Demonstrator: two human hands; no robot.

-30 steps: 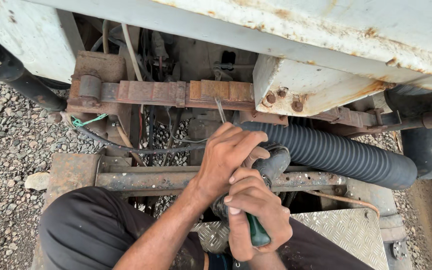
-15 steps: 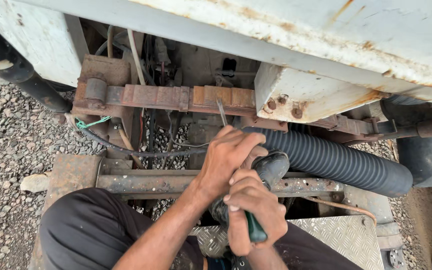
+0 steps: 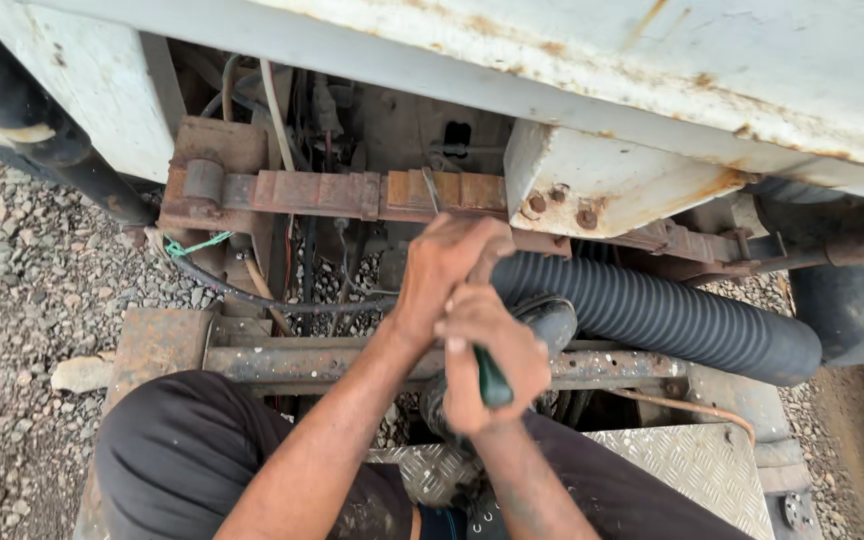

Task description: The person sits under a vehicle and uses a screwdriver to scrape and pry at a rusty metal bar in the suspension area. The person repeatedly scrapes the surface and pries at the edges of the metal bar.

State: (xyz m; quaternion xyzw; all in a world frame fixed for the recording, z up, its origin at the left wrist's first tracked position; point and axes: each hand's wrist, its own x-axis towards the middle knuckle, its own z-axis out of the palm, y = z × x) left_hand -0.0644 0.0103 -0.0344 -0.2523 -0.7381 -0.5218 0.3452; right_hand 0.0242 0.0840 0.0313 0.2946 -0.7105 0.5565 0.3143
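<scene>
Right hand (image 3: 492, 360) clenched on a green screwdriver handle (image 3: 493, 380) (shaft hidden). Left hand (image 3: 447, 268), touching it just above, is closed over the end of the ribbed black hose (image 3: 672, 318), which runs off to the right. Below both hands lies a rusty frame rail (image 3: 352, 362); gravel (image 3: 22, 300) spreads far to the left.

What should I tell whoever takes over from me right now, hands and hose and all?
Left hand: closed over the near end of the black ribbed hose, by the rusty bracket.
Right hand: gripping a green-handled tool pointed at the same hose end; its tip is hidden.
Hose runs right under the white body panel.
Done: both hands set on the joint.
Left: whether the hose end is fastened or free cannot be seen; check it.
</scene>
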